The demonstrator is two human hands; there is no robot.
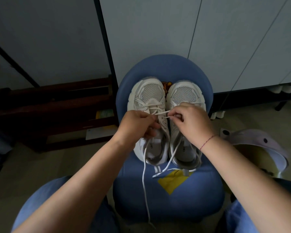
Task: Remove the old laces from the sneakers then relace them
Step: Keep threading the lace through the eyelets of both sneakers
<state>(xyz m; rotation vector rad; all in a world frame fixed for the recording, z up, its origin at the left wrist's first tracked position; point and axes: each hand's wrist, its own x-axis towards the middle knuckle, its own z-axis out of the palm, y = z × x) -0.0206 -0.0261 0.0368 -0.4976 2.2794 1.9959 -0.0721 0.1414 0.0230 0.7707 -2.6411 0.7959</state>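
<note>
Head view: the left hand point(138, 125) had its grip pinching the lace point(160, 113) above the left sneaker point(147, 98). The strand ran crosswise to the nearby right hand point(191, 121), whose grip pinched a lace tip. Two sneakers lay side by side, the right sneaker point(185, 93) included, toes toward the chair point(166, 68) seat's far edge.

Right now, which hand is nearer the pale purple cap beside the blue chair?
Right. The right hand, pinching a lace end, is over the sneaker on the cap's side. The left hand, also pinching lace, is over the other sneaker, farther away.
</note>
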